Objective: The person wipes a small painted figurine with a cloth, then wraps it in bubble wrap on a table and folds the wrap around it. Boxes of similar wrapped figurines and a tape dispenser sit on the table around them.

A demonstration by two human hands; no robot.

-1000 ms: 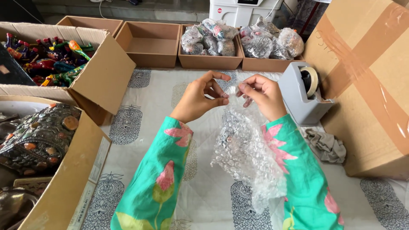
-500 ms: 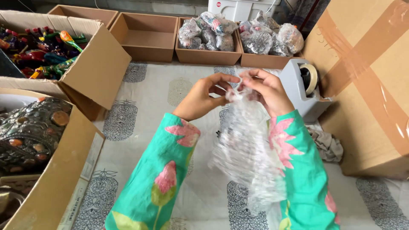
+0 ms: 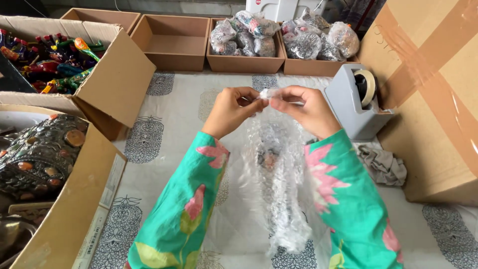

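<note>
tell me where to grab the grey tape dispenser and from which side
Probably best to take the grey tape dispenser by its solid sloped body, coming down from above and from its left, table-facing side. That face looks broad and bare, while the tape roll sits at the raised right end, close against the big cardboard box, leaving little room there. Both hands are busy on the bubble wrap.

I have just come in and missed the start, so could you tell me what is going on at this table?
A person in green floral sleeves holds up a long bundle of bubble wrap, pinching its top end between the left hand and the right hand. Something small sits inside the wrap, too blurred to identify. A grey tape dispenser stands just right of the hands. Two cardboard trays at the back hold wrapped bundles, and an open box on the left holds colourful items.
</note>
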